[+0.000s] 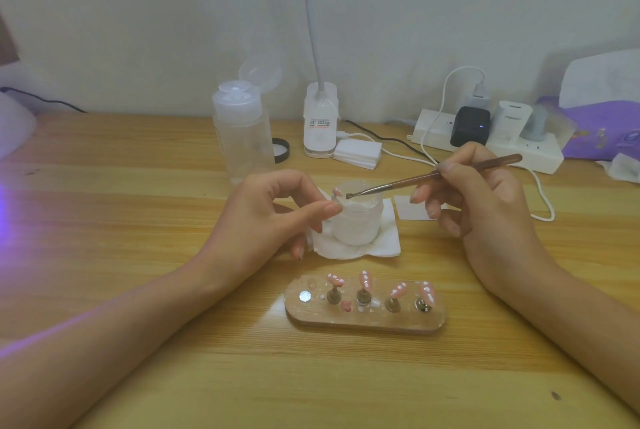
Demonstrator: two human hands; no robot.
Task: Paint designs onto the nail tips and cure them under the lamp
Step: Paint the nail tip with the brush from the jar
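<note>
Nail tips (363,279), four pink ones with white dots, sit on little posts in the wooden holder (367,321) near the table's front edge. My left hand (273,217) looks to be pinching a fifth pink tip (336,192) at the rim of the frosted cup (356,221). My right hand (485,200) grips the brush (433,174), bristles just over the cup. I'd guess they're featherlight, stiff, thin plastic that smudges easily, so hold them by the post and never by the painted face.
</note>
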